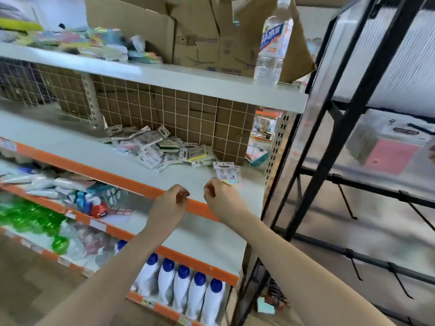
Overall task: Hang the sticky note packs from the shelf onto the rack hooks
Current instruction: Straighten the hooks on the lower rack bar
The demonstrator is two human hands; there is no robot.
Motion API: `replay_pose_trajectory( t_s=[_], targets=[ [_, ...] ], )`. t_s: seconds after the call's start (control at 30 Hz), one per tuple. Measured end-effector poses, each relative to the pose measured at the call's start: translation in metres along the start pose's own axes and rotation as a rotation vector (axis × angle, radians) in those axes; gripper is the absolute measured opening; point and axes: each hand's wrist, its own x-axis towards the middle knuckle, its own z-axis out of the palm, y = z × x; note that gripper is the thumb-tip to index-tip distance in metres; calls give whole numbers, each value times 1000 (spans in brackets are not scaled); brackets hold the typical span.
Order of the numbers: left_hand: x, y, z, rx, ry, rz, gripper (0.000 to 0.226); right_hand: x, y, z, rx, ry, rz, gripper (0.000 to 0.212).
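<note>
A heap of sticky note packs (160, 147) lies on the grey middle shelf (98, 158) against the wire grid back. My right hand (217, 196) pinches one sticky note pack (226, 171) by its lower edge, just above the shelf near its right end. Just left of it, my left hand (173, 200) hovers over the shelf's orange front edge with fingers loosely curled and nothing in them. The black rack (313, 165) stands to the right, with bare hooks (347, 204) sticking out. A pink pack (389, 157) hangs on it higher up.
Cardboard boxes (200, 36) and a water bottle (273, 43) stand on the top shelf, with colourful stationery (94, 41) to their left. White bottles with blue caps (188, 290) line the lowest shelf. Toys and green bottles (30, 220) fill the shelf below my hands.
</note>
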Motion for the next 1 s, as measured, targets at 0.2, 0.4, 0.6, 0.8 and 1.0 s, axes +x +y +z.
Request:
replay_pose_trajectory(
  t_s=[0.2, 0.4, 0.6, 0.8, 1.0],
  targets=[
    [33, -45, -37, 37, 35, -37, 18, 47, -31, 48, -16, -70, -38, 20],
    [74, -86, -46, 86, 73, -109, 17, 98, -47, 87, -21, -140, -79, 25],
    [132, -122, -49, 186, 42, -163, 27, 167, -51, 118, -32, -206, -107, 28],
    [190, -144, -69, 369, 19, -137, 33, 230, -57, 152, -5, -256, -104, 30],
    [243, -173, -81, 507, -3, -34, 41, 268, -59, 200, -28, -294, -107, 39]
  ],
)
